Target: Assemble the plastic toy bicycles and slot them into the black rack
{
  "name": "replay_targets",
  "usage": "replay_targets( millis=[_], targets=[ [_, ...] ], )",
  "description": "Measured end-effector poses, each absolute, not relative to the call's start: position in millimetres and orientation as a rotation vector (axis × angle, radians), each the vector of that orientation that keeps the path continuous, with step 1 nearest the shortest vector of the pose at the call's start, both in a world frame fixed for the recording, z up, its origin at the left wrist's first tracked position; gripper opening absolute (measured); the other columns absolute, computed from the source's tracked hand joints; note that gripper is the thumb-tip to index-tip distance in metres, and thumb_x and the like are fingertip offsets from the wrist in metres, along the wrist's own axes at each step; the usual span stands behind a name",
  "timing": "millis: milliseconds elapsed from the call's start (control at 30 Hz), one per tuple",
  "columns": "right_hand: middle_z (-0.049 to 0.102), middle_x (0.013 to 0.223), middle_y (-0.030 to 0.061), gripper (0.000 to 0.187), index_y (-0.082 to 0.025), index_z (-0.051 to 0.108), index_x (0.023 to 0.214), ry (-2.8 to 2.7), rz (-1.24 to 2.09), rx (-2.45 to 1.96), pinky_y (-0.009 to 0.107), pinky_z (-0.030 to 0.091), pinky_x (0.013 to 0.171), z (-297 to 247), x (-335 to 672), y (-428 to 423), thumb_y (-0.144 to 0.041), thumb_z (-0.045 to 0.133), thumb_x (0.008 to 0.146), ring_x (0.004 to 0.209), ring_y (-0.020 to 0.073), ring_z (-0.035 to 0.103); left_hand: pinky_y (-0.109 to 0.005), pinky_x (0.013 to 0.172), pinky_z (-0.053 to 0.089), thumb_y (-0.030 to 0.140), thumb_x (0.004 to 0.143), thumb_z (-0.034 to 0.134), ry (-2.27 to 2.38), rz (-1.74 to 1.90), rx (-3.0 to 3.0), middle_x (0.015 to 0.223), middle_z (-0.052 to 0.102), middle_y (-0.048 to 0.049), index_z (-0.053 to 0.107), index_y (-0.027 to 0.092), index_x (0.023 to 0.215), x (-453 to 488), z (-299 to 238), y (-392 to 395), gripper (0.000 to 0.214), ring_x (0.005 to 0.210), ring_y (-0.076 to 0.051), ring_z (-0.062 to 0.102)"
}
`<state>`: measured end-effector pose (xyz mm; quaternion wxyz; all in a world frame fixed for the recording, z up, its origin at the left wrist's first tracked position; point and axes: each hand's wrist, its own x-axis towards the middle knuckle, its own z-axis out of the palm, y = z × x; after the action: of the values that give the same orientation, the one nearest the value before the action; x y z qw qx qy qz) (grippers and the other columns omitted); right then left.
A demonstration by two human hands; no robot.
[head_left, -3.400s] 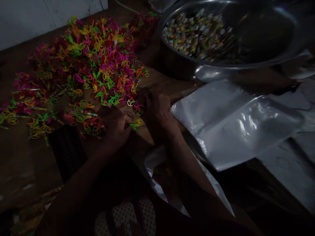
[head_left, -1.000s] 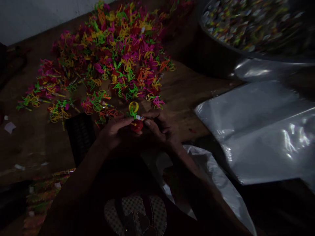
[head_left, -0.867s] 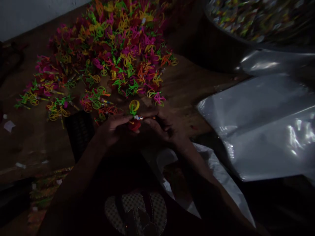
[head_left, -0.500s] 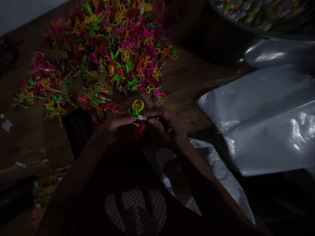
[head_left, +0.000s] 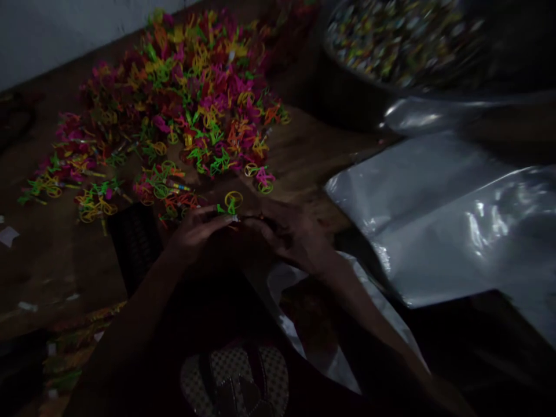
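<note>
My left hand (head_left: 195, 231) and my right hand (head_left: 291, 234) meet at the near edge of a brown surface (head_left: 313, 156), fingers pinched together. Between their fingertips is a small green and yellow plastic bicycle toy (head_left: 231, 202), its yellow wheel sticking up. Both hands grip it. Just beyond them lies a big heap of tiny bright bicycle toys (head_left: 186, 104) in pink, green, yellow and orange. The scene is very dark.
A large metal bowl (head_left: 347, 98) of small mixed coloured pieces stands at the back right. Shiny clear plastic bags (head_left: 434, 214) lie to the right, and an open white bag (head_left: 330, 359) sits under my right forearm. A dark meshed object (head_left: 134, 243) is left of my hands.
Earlier my hands worked at the heap's edge; now they hold the toy together near me. A red piece seen between my fingers half a second ago no longer shows. The view shifted slightly.
</note>
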<state>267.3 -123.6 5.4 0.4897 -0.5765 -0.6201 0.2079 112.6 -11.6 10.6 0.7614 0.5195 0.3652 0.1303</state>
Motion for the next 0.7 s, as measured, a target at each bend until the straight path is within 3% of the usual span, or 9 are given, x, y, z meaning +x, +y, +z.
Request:
replay_targets(
  millis=[133, 200, 267, 333, 400, 533, 700],
  targets=[
    [0.064, 0.077, -0.001, 0.025, -0.025, 0.067, 0.112, -1.122, 0.493, -1.515, 0.027, 0.051, 0.061, -22, 261, -113, -0.041, 0.059, 0.095, 0.069, 0.0153, 0.062, -0.03, 0.068, 0.051, 0.043, 0.076, 0.072, 1.011, 0.458, 1.492, 0.075, 0.07, -0.0014, 0.071, 0.018, 0.09, 96, 23, 10, 0.029, 0.069, -0.018, 0.065],
    [0.066, 0.079, 0.0012, 0.026, -0.022, 0.067, 0.112, -1.115, 0.392, -1.616, 0.03, 0.051, 0.063, -32, 264, -105, -0.039, 0.058, 0.095, 0.069, 0.017, 0.062, -0.036, 0.076, 0.053, 0.041, 0.081, 0.067, 1.285, 0.549, 1.871, 0.08, 0.07, -0.0045, 0.069, 0.019, 0.091, 85, 30, 24, 0.024, 0.078, -0.024, 0.068],
    [0.069, 0.088, 0.0068, 0.022, -0.019, 0.069, 0.105, -1.209, 0.237, -1.723, 0.033, 0.051, 0.071, -37, 270, -93, -0.031, 0.055, 0.094, 0.077, 0.0205, 0.064, -0.047, 0.095, 0.05, 0.035, 0.083, 0.066, 1.546, 0.663, 2.218, 0.106, 0.07, -0.0123, 0.068, 0.018, 0.105, 80, 33, 33, 0.028, 0.107, -0.034, 0.065],
    [0.069, 0.1, 0.0113, 0.023, -0.018, 0.07, 0.102, -1.313, 0.112, -1.832, 0.035, 0.05, 0.076, -38, 275, -75, -0.025, 0.049, 0.094, 0.086, 0.0236, 0.064, -0.055, 0.112, 0.039, 0.029, 0.083, 0.066, 1.614, 0.803, 2.465, 0.136, 0.059, -0.0181, 0.061, 0.016, 0.125, 85, 32, 34, 0.044, 0.132, -0.039, 0.051],
    [0.068, 0.107, 0.0132, 0.026, -0.018, 0.069, 0.104, -1.424, 0.048, -1.919, 0.037, 0.048, 0.08, -37, 278, -53, -0.021, 0.045, 0.095, 0.094, 0.026, 0.061, -0.056, 0.119, 0.03, 0.024, 0.087, 0.061, 1.419, 0.842, 2.636, 0.15, 0.048, -0.0167, 0.055, 0.018, 0.135, 97, 24, 28, 0.049, 0.142, -0.038, 0.041],
    [0.067, 0.107, 0.0146, 0.027, -0.016, 0.07, 0.105, -1.724, -0.007, -1.962, 0.043, 0.041, 0.094, -36, 274, -10, -0.02, 0.045, 0.096, 0.104, 0.0298, 0.053, -0.057, 0.119, 0.03, 0.024, 0.095, 0.05, 1.012, 0.517, 2.856, 0.141, 0.059, -0.0142, 0.064, 0.017, 0.123, 120, -1, 21, 0.032, 0.139, -0.037, 0.044],
    [0.064, 0.12, 0.0156, 0.034, -0.018, 0.067, 0.123, -1.899, -0.01, -1.993, 0.044, 0.036, 0.093, -42, 266, 9, -0.023, 0.042, 0.1, 0.11, 0.0313, 0.049, -0.058, 0.121, 0.027, 0.018, 0.094, 0.044, 1.02, 0.385, 3.013, 0.117, 0.069, -0.017, 0.071, 0.011, 0.102, 108, -20, 40, 0.029, 0.131, -0.038, 0.051]
  ],
)
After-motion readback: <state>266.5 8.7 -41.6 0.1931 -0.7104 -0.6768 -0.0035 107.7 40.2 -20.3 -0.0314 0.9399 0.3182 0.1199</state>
